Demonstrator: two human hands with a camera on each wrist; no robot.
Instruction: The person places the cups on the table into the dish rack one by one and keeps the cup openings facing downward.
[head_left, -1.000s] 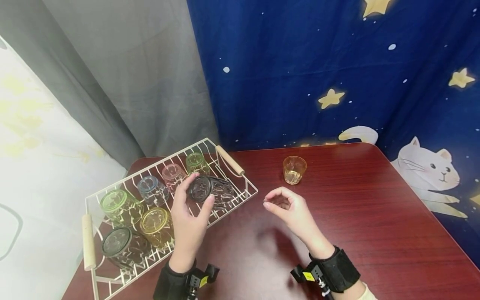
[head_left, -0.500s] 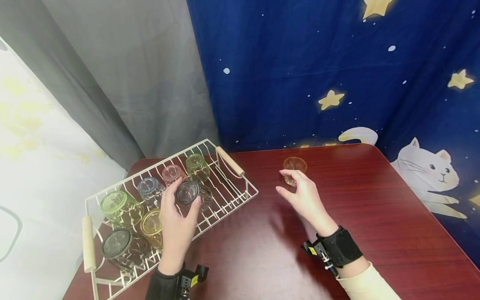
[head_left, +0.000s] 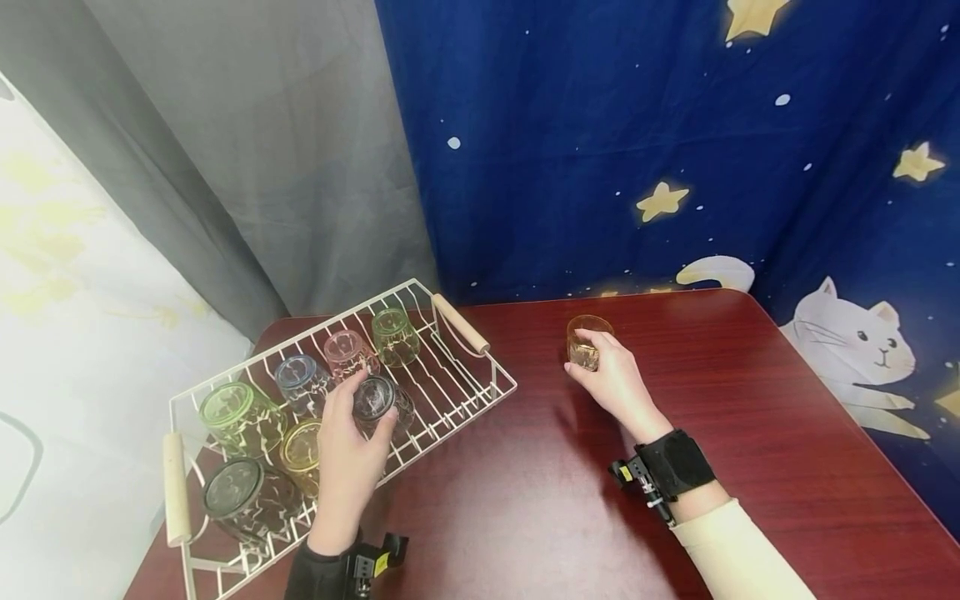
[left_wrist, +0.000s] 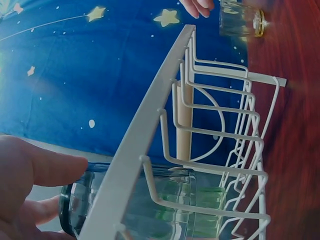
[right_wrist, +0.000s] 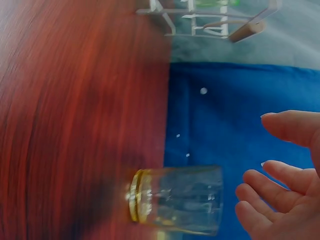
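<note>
My left hand (head_left: 352, 462) grips a dark grey glass (head_left: 377, 402) near its upturned base, thumb on one side and fingers on the other. That glass stands mouth down in a white wire rack (head_left: 465, 408); in the left wrist view the grey glass (left_wrist: 172, 200) shows behind the rack's rail. My right hand (head_left: 617, 383) is beside a yellowish glass (head_left: 583, 354) standing upright on the table. In the right wrist view, a gap separates the parted thumb and fingers of the right hand (right_wrist: 285, 185) from the yellowish glass (right_wrist: 180, 200).
Several upturned glasses fill the rack's left and back: light green (head_left: 228, 408), blue (head_left: 297, 379), pink (head_left: 347, 350), small green (head_left: 395, 333), yellow (head_left: 300, 450) and dark (head_left: 243, 492). The rack has wooden handles (head_left: 459, 323). Curtains (head_left: 562, 167) hang behind the red-brown table (head_left: 510, 517).
My left hand has brought the grey glass leftward, from tilted to standing mouth down among the others. My right hand has moved right and forward to the yellowish glass.
</note>
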